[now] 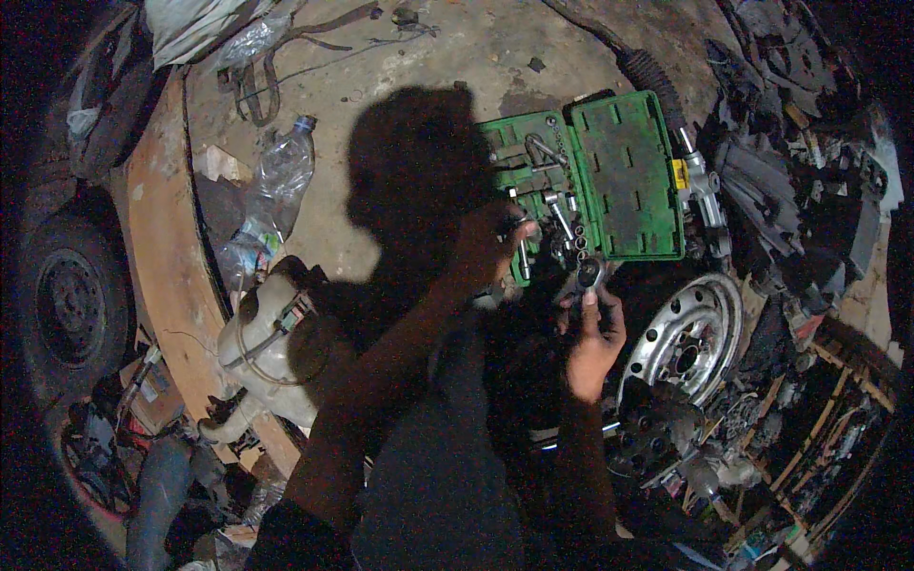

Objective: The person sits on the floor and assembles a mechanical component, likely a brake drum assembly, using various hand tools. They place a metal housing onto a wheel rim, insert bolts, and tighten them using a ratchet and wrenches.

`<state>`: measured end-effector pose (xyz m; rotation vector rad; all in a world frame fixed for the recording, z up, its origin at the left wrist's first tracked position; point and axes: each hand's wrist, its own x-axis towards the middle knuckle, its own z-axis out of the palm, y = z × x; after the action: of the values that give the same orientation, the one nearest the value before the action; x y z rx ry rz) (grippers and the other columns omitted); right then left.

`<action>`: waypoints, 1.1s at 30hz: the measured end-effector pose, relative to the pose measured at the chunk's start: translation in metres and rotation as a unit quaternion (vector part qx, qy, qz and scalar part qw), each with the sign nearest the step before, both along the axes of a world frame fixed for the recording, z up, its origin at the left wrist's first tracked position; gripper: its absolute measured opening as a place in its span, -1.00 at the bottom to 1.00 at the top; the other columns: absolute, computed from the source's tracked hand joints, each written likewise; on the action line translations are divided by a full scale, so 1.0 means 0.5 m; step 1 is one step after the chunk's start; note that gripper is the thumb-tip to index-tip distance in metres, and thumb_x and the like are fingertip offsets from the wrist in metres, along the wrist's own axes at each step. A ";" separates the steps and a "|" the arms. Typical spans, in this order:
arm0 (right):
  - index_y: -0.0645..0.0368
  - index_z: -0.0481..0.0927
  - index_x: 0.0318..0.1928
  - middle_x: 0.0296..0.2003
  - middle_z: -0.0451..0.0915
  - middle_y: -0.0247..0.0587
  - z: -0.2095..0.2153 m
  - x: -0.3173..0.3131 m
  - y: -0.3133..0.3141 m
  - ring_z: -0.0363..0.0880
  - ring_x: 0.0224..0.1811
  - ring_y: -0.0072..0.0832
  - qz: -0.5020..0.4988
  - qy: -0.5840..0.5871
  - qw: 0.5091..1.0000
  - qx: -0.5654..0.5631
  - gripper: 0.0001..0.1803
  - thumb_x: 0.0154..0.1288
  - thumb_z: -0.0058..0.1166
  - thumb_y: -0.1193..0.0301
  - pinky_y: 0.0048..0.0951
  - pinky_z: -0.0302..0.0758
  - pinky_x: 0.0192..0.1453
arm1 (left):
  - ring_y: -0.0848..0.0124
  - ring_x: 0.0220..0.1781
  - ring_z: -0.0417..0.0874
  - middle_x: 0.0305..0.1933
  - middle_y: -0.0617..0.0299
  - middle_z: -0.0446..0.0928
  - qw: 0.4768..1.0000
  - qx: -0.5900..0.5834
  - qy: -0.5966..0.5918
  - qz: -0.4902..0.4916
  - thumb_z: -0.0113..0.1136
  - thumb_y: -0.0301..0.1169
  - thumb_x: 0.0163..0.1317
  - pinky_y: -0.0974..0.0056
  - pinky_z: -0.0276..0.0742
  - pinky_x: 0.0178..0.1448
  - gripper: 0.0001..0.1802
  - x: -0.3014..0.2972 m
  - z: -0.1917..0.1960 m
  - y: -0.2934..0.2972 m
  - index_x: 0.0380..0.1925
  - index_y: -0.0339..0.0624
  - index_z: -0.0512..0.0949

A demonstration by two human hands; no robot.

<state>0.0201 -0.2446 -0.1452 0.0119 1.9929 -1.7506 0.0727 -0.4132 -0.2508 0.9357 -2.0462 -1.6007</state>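
Note:
A green socket set case [628, 181] lies open on the floor, its lid folded to the right. Inside are several chrome sockets [581, 238], extension bars [560, 217] and other metal pieces. My right hand [595, 347], at the case's near edge, pinches a ratchet [590, 274] by its round head between thumb and fingers; its handle is lost in shadow. My left hand [490, 247] reaches over the left part of the case, beside a long chrome bar [523, 257]. Deep shadow covers most of its fingers, so its grip is unclear.
A steel wheel rim [685, 347] sits to the right, near dark car parts. At left are a whitish plastic tank [271, 333], a wooden board [162, 247], a clear bottle [286, 167] and a tyre [71, 295]. A metal tool [705, 195] lies beyond the lid.

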 end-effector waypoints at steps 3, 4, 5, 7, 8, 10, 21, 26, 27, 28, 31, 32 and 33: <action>0.22 0.55 -0.11 -0.39 0.61 -0.25 0.002 0.001 -0.003 0.44 -0.48 -0.59 0.004 -0.004 1.000 0.019 -0.83 0.48 0.08 0.37 -0.54 0.34 -0.42 | -0.01 -0.16 0.69 -0.24 -0.05 0.65 0.998 -0.036 -0.017 -0.053 0.33 -0.25 0.24 0.05 0.58 -0.05 -0.71 -0.025 -0.006 0.002 -0.17 -0.21 0.59; 0.22 0.56 -0.11 -0.39 0.61 -0.25 0.002 0.002 -0.005 0.44 -0.48 -0.59 -0.004 -0.010 1.000 0.023 -0.83 0.48 0.09 0.37 -0.54 0.34 -0.42 | -0.04 -0.14 0.68 -0.24 -0.06 0.64 0.996 -0.046 -0.035 -0.069 0.32 -0.25 0.25 0.03 0.57 -0.04 -0.71 -0.033 -0.004 0.002 -0.16 -0.21 0.59; 0.22 0.56 -0.11 -0.39 0.61 -0.25 0.001 0.003 -0.007 0.44 -0.48 -0.59 -0.012 -0.017 0.999 0.027 -0.83 0.47 0.09 0.37 -0.54 0.34 -0.42 | -0.07 -0.12 0.67 -0.23 -0.07 0.64 0.997 -0.042 -0.032 -0.062 0.32 -0.25 0.25 0.02 0.56 -0.02 -0.70 -0.040 -0.006 0.003 -0.15 -0.21 0.58; 0.22 0.57 -0.12 -0.39 0.61 -0.26 -0.002 0.001 -0.003 0.45 -0.47 -0.59 -0.022 -0.013 0.999 0.035 -0.84 0.47 0.10 0.37 -0.54 0.36 -0.41 | -0.11 -0.09 0.65 -0.20 -0.10 0.63 0.998 -0.038 -0.024 -0.047 0.30 -0.25 0.25 -0.01 0.55 0.01 -0.69 -0.051 -0.008 0.006 -0.14 -0.23 0.58; 0.21 0.57 -0.13 -0.40 0.61 -0.27 -0.013 0.000 0.004 0.45 -0.46 -0.59 -0.023 -0.004 0.999 0.041 -0.84 0.47 0.11 0.37 -0.54 0.36 -0.40 | -0.11 -0.09 0.65 -0.19 -0.10 0.63 0.998 -0.055 -0.015 -0.036 0.30 -0.25 0.25 -0.01 0.55 0.02 -0.69 -0.053 -0.009 0.005 -0.14 -0.23 0.57; 0.22 0.59 -0.16 -0.40 0.62 -0.29 -0.018 -0.003 0.008 0.47 -0.43 -0.60 -0.035 0.013 0.998 0.055 -0.85 0.44 0.14 0.37 -0.54 0.40 -0.33 | -0.10 -0.08 0.65 -0.18 -0.11 0.63 0.996 -0.089 0.003 -0.016 0.29 -0.25 0.25 0.00 0.55 0.03 -0.69 -0.058 0.001 0.000 -0.13 -0.23 0.57; 0.25 0.64 -0.22 -0.42 0.62 -0.35 -0.006 -0.001 -0.001 0.49 -0.38 -0.63 -0.022 0.056 0.996 0.067 -0.86 0.37 0.22 0.41 -0.55 0.42 -0.22 | 0.16 -0.08 0.72 -0.16 0.00 0.66 0.967 0.108 0.102 -0.209 0.33 -0.22 0.26 0.17 0.59 0.00 -0.66 -0.050 0.116 0.050 -0.10 -0.22 0.61; 0.27 0.58 -0.18 -0.42 0.57 -0.36 -0.016 0.002 0.000 0.44 -0.38 -0.67 -0.030 0.059 0.994 0.086 -0.85 0.41 0.18 0.41 -0.63 0.37 -0.28 | 0.16 -0.29 0.74 -0.31 0.02 0.65 0.979 0.086 0.116 -0.145 0.35 -0.30 0.24 0.20 0.59 -0.25 -0.73 -0.049 0.103 0.071 -0.19 -0.25 0.59; 0.27 0.58 -0.17 -0.42 0.57 -0.36 -0.016 0.002 -0.002 0.44 -0.37 -0.67 -0.043 0.051 0.994 0.091 -0.85 0.40 0.19 0.42 -0.64 0.37 -0.28 | 0.15 -0.31 0.73 -0.33 0.01 0.64 0.986 0.052 0.110 -0.111 0.35 -0.31 0.25 0.19 0.58 -0.26 -0.74 -0.046 0.112 0.078 -0.20 -0.26 0.58; 0.27 0.58 -0.16 -0.41 0.56 -0.37 -0.011 0.003 -0.005 0.44 -0.37 -0.68 -0.051 0.030 0.996 0.071 -0.85 0.39 0.20 0.44 -0.65 0.36 -0.28 | 0.13 -0.34 0.72 -0.34 0.00 0.64 0.991 0.019 0.103 -0.077 0.34 -0.33 0.25 0.17 0.57 -0.28 -0.75 -0.042 0.125 0.086 -0.21 -0.27 0.57; 0.27 0.57 -0.15 -0.41 0.55 -0.39 0.012 0.009 -0.029 0.42 -0.37 -0.71 -0.063 0.014 0.997 0.037 -0.86 0.35 0.22 0.49 -0.67 0.35 -0.29 | 0.09 -0.36 0.70 -0.36 -0.03 0.62 0.995 -0.006 0.102 -0.010 0.30 -0.36 0.28 0.13 0.55 -0.31 -0.78 -0.047 0.130 0.099 -0.22 -0.28 0.54; 0.27 0.57 -0.16 -0.41 0.54 -0.41 0.018 0.010 -0.037 0.41 -0.37 -0.71 -0.060 0.039 0.996 0.044 -0.87 0.34 0.23 0.51 -0.67 0.34 -0.28 | 0.07 -0.36 0.69 -0.37 -0.04 0.61 0.995 -0.002 0.104 0.007 0.28 -0.37 0.29 0.12 0.53 -0.31 -0.79 -0.050 0.128 0.103 -0.23 -0.29 0.52; 0.27 0.58 -0.18 -0.41 0.53 -0.42 0.021 0.010 -0.040 0.40 -0.36 -0.72 -0.057 0.064 0.995 0.051 -0.87 0.33 0.24 0.52 -0.67 0.34 -0.28 | 0.06 -0.35 0.68 -0.36 -0.04 0.60 0.993 -0.007 0.116 0.012 0.27 -0.38 0.30 0.11 0.53 -0.30 -0.79 -0.051 0.124 0.106 -0.21 -0.28 0.50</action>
<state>0.0250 -0.2646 -0.1348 0.0494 2.2125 -1.7573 0.0472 -0.3601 -0.1887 0.7278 -1.8780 -1.5992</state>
